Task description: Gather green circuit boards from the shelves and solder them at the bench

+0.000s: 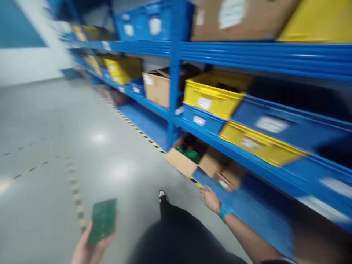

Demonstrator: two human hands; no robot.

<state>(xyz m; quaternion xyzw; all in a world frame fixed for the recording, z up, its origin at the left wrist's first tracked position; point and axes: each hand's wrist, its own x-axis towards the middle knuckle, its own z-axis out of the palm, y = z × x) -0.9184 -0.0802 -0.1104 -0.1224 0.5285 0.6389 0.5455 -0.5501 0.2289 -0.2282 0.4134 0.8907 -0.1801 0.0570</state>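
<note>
A flat green rectangular board (103,220) with faint light marks is held upright in my left hand (92,248), at the lower left over the floor. Motion blur hides its details. My right hand (210,199), with a blue-green band at the wrist, hangs beside the bottom level of the shelving. Its fingers are loosely stretched out and nothing shows in them. Near that hand stand open cardboard boxes, one of them (181,161) with green and dark items inside. Whether the hand touches the blue bottom shelf behind it I cannot tell.
Blue shelving (173,73) runs along the right into the distance. It carries yellow bins (211,96), blue bins (203,119) and cardboard boxes (157,88). Black-and-yellow tape (137,129) lines its foot. Grey floor (118,176) extends to the left, with my shoe (162,195) on it.
</note>
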